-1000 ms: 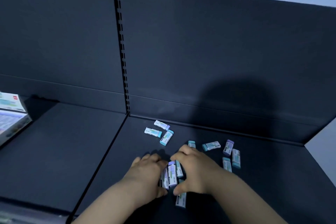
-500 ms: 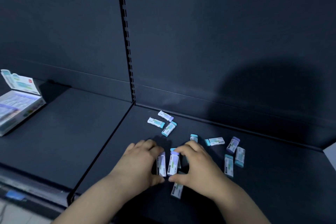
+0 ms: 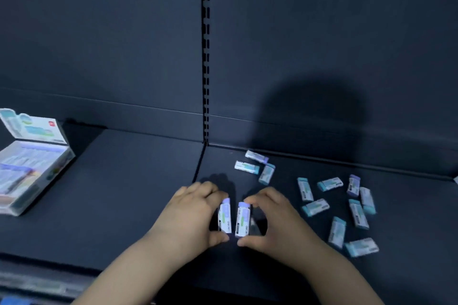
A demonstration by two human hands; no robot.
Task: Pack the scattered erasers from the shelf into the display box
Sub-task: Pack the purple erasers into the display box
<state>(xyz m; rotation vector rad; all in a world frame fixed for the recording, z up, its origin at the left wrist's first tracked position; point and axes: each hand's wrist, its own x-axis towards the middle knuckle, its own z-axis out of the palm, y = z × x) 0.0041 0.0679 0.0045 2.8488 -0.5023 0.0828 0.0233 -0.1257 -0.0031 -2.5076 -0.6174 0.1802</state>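
Since the earlier frame, two erasers have been drawn apart from each other and are now gripped one in each hand, and the display box has come further into view at the left.

From the head camera, the left hand [image 3: 192, 213] is seen curled around an upright purple-capped eraser [image 3: 225, 215], pinched between the fingertips at its top and the thumb at its bottom. The right hand [image 3: 275, 220] is closed in the same way on a second purple-capped eraser [image 3: 242, 219]. The two erasers are held side by side with a narrow gap between them, just above the dark shelf [image 3: 124, 193]; whether their lower ends touch it cannot be told.

Three loose erasers [image 3: 247, 166] are found near the back wall, behind the hands. A larger scatter of erasers [image 3: 337, 208] is spread over the shelf to the right of the right hand, most with teal ends, one with a purple end [image 3: 353, 185].

The display box [image 3: 29, 176] is set at the far left of the shelf, well apart from the hands, with its printed lid flap [image 3: 32, 126] raised. Rows of packed erasers can be made out inside it, though blurred. A slotted upright [image 3: 205, 57] is seen dividing the back panel.
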